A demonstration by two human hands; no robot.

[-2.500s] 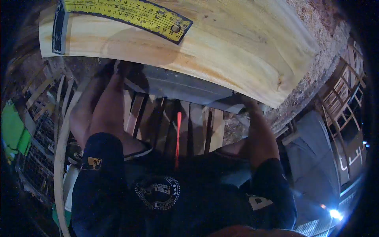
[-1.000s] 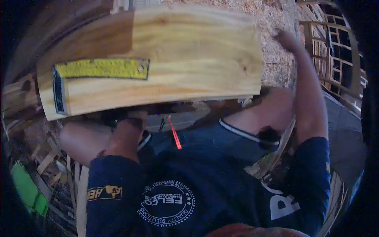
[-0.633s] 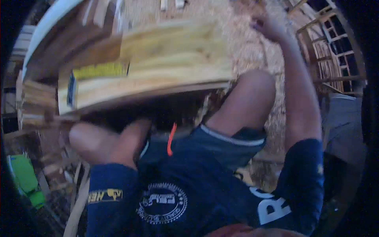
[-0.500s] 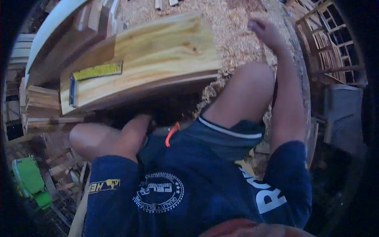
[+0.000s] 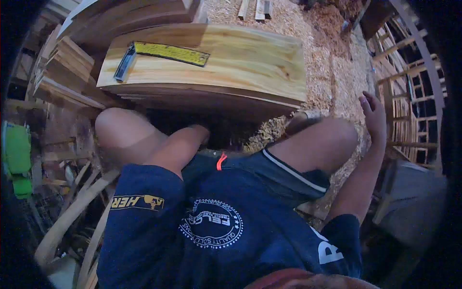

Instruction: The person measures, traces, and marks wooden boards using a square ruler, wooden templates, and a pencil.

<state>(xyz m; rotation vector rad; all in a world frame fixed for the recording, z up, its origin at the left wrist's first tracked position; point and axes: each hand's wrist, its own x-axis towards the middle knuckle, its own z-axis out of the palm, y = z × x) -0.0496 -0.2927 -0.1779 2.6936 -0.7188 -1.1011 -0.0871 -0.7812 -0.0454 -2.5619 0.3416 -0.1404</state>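
My left hand [image 5: 199, 134] hangs between my knees in the dark gap before the board stack; its fingers are lost in shadow. Out past my right knee, my right hand [image 5: 374, 114] is raised beside the sawdust, fingers loosely bent and apart, with nothing visible in it. In front of my legs lies a stack of wide planks, its pale yellow top board [image 5: 250, 58] showing wood grain. On that board's left part rests a try square with a yellow blade [image 5: 171, 52] and a dark metallic stock [image 5: 126, 62]. Neither hand touches the square.
More stacked boards [image 5: 67, 67] stand at the left. Sawdust and shavings [image 5: 322, 72] cover the ground ahead, with short wood pieces [image 5: 260, 9] on it. A slatted wooden frame [image 5: 409, 82] stands at the right, and a green object [image 5: 17, 149] lies at far left.
The view has turned, so the boards and square appear farther right. My right hand has come back from over the sawdust toward my right side. My left hand stays between my knees.
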